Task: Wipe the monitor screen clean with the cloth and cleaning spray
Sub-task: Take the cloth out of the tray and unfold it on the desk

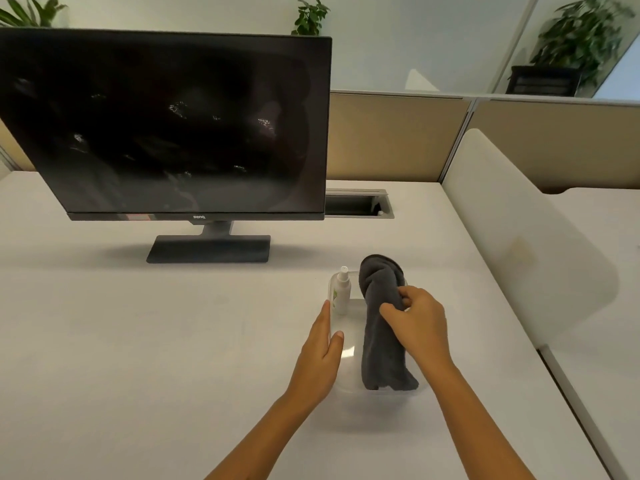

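Monitor: we see the monitor (166, 123) standing on its base at the far left of the white desk (138, 341); its screen is dark, with pale specks and smears on it.
Tray: a clear plastic tray (341, 384) lies on the desk in front of us, to the right of the monitor base.
Cloth: the dark grey cloth (381, 334) is rolled long and lies in the tray, along its right side.
Spray: a small white spray bottle (341, 294) lies in the far left corner of the tray, just beside the cloth.
Right hand: our right hand (417, 323) pinches the cloth near its middle, so this grip is closed around the cloth.
Left hand: our left hand (320, 355) rests with straight fingers against the left rim of the tray; this grip holds nothing.
Behind: we see beige partitions (391, 136) and green plants (310, 17).
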Demonstrator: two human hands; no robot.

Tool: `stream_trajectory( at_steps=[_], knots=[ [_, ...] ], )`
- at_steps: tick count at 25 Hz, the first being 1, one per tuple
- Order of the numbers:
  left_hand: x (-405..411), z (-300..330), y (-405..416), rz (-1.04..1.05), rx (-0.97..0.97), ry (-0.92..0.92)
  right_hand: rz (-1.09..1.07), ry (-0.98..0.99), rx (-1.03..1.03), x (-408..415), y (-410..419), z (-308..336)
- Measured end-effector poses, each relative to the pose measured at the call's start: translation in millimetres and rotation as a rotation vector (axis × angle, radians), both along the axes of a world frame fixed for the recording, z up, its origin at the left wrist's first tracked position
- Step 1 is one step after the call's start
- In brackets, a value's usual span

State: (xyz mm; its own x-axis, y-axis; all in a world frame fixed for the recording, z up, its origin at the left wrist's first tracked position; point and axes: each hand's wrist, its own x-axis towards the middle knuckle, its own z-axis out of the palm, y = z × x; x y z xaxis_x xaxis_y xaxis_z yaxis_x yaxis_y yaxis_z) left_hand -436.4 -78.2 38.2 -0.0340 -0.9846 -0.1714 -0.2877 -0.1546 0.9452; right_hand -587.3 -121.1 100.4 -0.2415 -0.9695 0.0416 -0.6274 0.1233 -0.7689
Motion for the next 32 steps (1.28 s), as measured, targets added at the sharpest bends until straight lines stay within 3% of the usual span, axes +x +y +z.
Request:
stream_trajectory(
  at_steps=[7, 11, 14, 24, 32],
  knots=[
    [13.8, 51.3, -0.2, 0.144, -0.089, 0.023, -0.058, -0.383, -0.135, -13.3, 14.1, 60.5],
    [25.6, 92.0, -0.7, 0.006, 0.092, 0.306, 0.075, -0.754, -0.041, 1.6, 23.6, 86.4],
    [39.6, 103.5, 3.9, 0.007, 0.264, 0.554, 0.147, -0.834, 0.062, 26.1, 27.2, 83.8],
    [164.6, 93.8, 13.8, 0.238, 0.028, 0.088, 0.083, -0.783, 0.179, 143.3, 36.7, 29.2],
    [251.2, 125.8, 10.6, 0.083, 0.069, 0.272, 0.094, -0.897, 0.517, 247.5, 56.6, -1.8]
  ],
)
